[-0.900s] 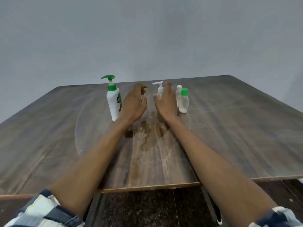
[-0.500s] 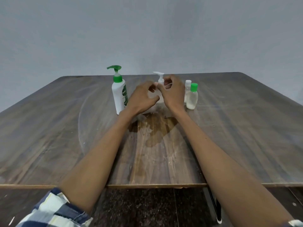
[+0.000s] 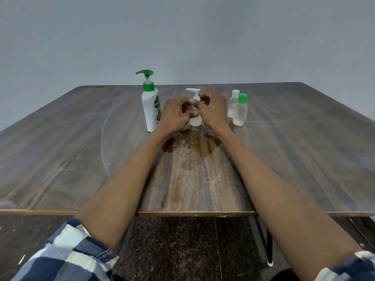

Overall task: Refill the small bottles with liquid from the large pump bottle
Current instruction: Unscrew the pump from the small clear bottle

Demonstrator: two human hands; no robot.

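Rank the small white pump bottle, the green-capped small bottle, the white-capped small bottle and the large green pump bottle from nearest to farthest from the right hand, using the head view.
From the right hand:
1. Small white pump bottle, in its grip, between both hands.
2. White-capped small bottle and green-capped small bottle, just to its right; too close to call.
3. Large green pump bottle, beyond the left hand.

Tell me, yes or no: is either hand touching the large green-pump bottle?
No: both the left hand and right hand grip the small white-pump bottle; the large pump bottle stands untouched.
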